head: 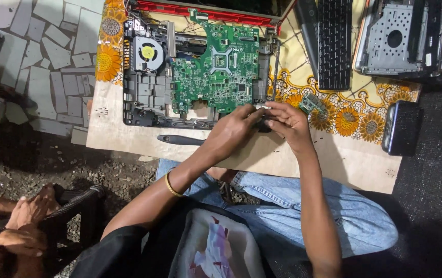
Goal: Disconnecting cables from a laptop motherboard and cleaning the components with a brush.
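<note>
**Q:** Where is the work, and how are your hands set?

**A:** Centre of the frame. My left hand and right hand meet at the lower right corner of the opened laptop base. The fingers of both are pinched narrow around a small dark part with a pale strip on top. Two hands are used because the part is small: one steadies it, the other works on it.

**Q:** Why is the base laid flat?

**A:** So the green motherboard and the cooling fan face up and every connector is reachable from above. The desk is covered with a patterned cloth, which likely protects the parts.

**Q:** And the loose items?

**A:** A black-handled tool lies just below the base, near my left hand. A small green board sits just beside my right hand. The keyboard and a second laptop shell are parked at upper right, well apart from the work. Another person's hands rest at lower left.
</note>
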